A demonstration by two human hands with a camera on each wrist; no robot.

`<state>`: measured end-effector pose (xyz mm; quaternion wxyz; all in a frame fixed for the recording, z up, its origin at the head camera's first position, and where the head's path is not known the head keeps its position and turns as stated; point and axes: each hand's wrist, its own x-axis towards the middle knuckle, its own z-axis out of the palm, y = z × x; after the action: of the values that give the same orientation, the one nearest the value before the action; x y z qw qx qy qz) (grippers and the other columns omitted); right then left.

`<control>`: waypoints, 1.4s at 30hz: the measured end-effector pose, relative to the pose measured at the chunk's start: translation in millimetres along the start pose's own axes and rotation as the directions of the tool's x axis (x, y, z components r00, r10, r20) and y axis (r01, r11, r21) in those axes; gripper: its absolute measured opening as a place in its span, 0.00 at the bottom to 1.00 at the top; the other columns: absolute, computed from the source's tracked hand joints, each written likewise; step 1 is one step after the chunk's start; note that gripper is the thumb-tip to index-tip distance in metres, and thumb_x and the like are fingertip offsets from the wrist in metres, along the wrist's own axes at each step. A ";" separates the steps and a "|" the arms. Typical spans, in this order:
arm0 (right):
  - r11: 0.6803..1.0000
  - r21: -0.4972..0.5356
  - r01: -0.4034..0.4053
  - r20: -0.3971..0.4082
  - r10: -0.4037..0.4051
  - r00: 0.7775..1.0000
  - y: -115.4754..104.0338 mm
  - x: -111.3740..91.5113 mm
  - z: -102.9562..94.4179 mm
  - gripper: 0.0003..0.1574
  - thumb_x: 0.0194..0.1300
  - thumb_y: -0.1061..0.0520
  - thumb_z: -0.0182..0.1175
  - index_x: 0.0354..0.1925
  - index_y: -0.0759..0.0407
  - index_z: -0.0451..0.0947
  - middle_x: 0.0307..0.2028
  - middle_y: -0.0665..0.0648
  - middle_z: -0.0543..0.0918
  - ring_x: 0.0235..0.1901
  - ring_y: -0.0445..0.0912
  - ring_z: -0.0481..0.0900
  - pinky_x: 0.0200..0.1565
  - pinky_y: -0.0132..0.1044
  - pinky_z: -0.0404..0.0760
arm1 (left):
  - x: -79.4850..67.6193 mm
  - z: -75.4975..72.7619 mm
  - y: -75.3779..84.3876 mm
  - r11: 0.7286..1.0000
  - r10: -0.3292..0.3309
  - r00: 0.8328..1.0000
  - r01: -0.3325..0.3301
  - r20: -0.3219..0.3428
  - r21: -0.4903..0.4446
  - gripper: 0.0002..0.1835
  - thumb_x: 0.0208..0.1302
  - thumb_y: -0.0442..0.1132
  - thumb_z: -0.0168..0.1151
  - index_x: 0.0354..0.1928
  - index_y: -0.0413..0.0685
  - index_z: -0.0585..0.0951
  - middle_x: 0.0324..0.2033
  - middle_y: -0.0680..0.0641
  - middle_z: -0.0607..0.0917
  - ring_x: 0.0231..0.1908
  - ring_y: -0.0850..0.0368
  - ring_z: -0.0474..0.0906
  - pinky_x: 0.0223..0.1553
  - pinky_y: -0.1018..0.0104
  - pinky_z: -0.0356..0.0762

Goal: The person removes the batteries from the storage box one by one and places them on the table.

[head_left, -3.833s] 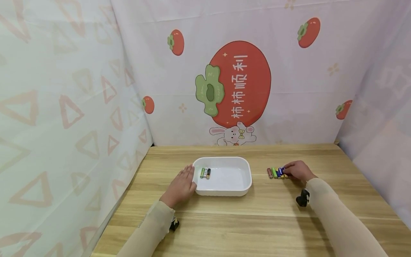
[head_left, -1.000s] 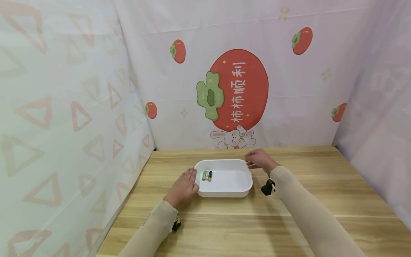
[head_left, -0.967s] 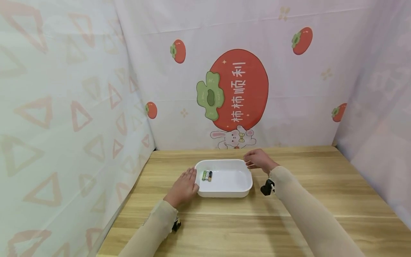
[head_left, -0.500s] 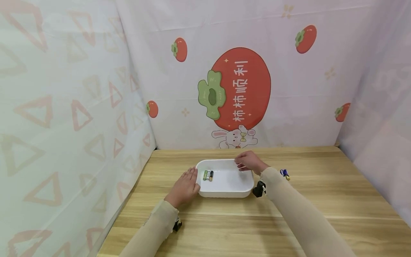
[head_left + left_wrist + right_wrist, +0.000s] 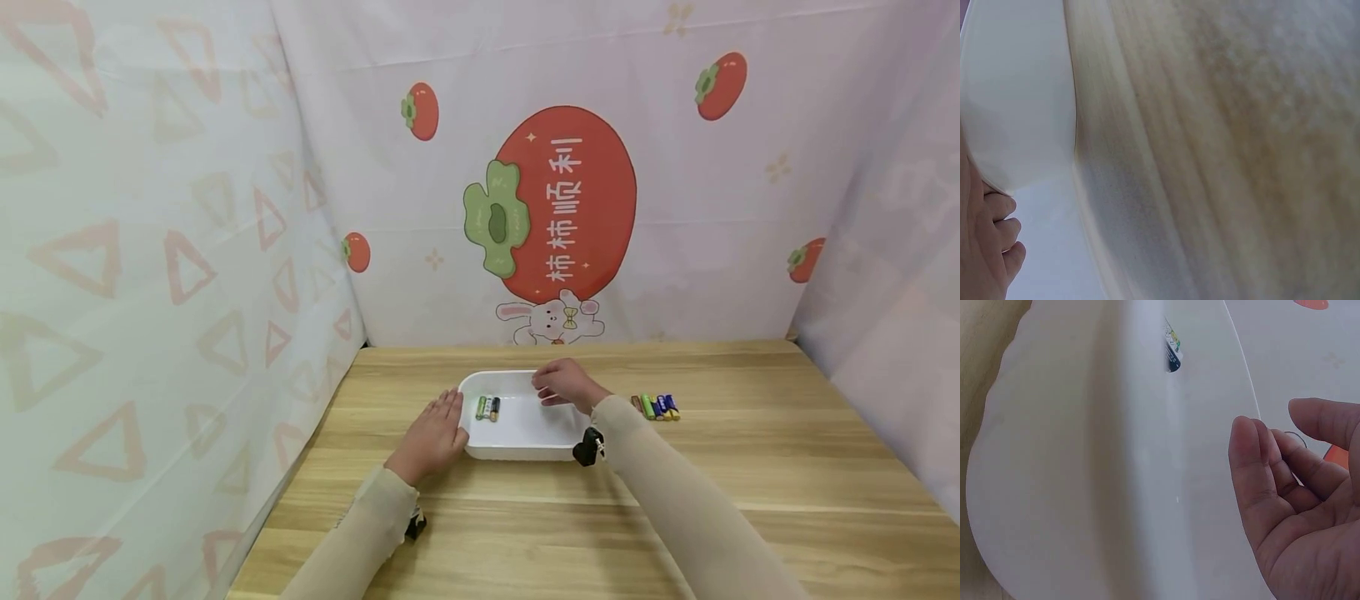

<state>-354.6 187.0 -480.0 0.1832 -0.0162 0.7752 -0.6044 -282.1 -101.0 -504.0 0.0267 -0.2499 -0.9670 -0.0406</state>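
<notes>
A white rectangular tray (image 5: 521, 452) holds a row of three batteries (image 5: 488, 408), green, white and black, near its left end. My left hand (image 5: 430, 438) lies along the tray's left edge with fingers straight and the thumb by the front corner; in the left wrist view its fingertips meet the tray's wall. My right hand (image 5: 567, 386) hovers over the right part of the tray. In the right wrist view its fingers (image 5: 1249, 469) bend loosely, the thumb (image 5: 1316, 419) stands apart, and nothing shows between them.
Several batteries (image 5: 657, 407), reddish, green and blue with yellow, lie side by side on the wooden table (image 5: 517, 533), right of the tray and partly behind the right sleeve (image 5: 675, 492). A printed cloth (image 5: 675, 275) hangs at the back and sides.
My right hand has travelled left from the batteries on the table to above the tray, uncovering that row again. The left hand and the three batteries in the tray have stayed put.
</notes>
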 end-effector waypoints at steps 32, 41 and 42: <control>0.997 -0.048 -0.053 -0.021 0.052 0.998 3.3 9.1 45.6 0.12 0.65 0.64 0.59 0.45 0.70 0.80 0.41 0.66 0.80 0.37 0.53 0.81 0.41 0.43 0.84 | 0.3 -0.8 0.3 1.000 0.015 1.000 -0.015 -0.018 -0.019 0.34 0.72 0.43 0.42 0.73 0.30 0.52 0.72 0.34 0.55 0.72 0.40 0.50 0.70 0.51 0.48; 0.991 -0.113 -0.066 -0.030 0.063 0.998 2.7 14.2 57.3 0.10 0.63 0.63 0.62 0.42 0.68 0.80 0.37 0.63 0.81 0.33 0.50 0.80 0.35 0.39 0.84 | -0.4 -1.1 1.4 1.000 -0.007 1.000 0.007 -0.006 -0.024 0.34 0.72 0.45 0.40 0.74 0.31 0.52 0.73 0.36 0.54 0.72 0.42 0.48 0.70 0.52 0.48; 0.990 -0.126 -0.064 -0.029 0.060 0.998 2.8 14.7 58.5 0.10 0.63 0.63 0.62 0.42 0.68 0.80 0.36 0.63 0.81 0.32 0.50 0.80 0.34 0.39 0.84 | -0.4 -1.6 1.8 1.000 -0.008 1.000 0.008 -0.002 -0.024 0.34 0.72 0.44 0.40 0.74 0.31 0.52 0.73 0.36 0.54 0.72 0.43 0.48 0.70 0.52 0.47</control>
<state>-350.0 129.6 -498.4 0.1907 0.0040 0.8144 -0.5481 -280.8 -99.9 -502.4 0.0245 -0.2462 -0.9675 -0.0528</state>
